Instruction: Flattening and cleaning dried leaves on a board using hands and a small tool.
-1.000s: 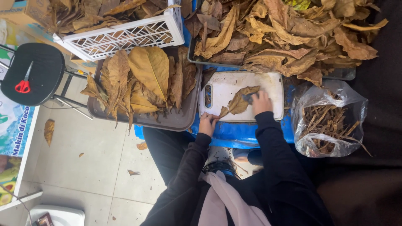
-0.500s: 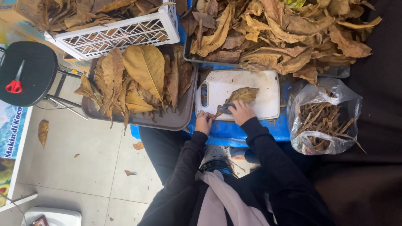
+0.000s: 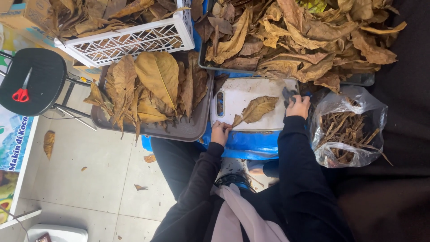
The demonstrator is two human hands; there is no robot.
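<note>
Soft, even daylight fills the view — no hard shadows. The white cutting board (image 3: 253, 105) and pale floor (image 3: 89, 179) read bright, while the right side of the frame sinks into near-black cloth. The clear plastic bag (image 3: 347, 127) shows mild glare — focus is sharp, with slight softness at the edges.

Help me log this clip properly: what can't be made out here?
- Head view: dark item in the right hand, fingers cover it.
- Left hand grip on the leaf stem: too small.
- Bag contents: blurred by plastic.
- Crate: cut off at the top edge.
</note>
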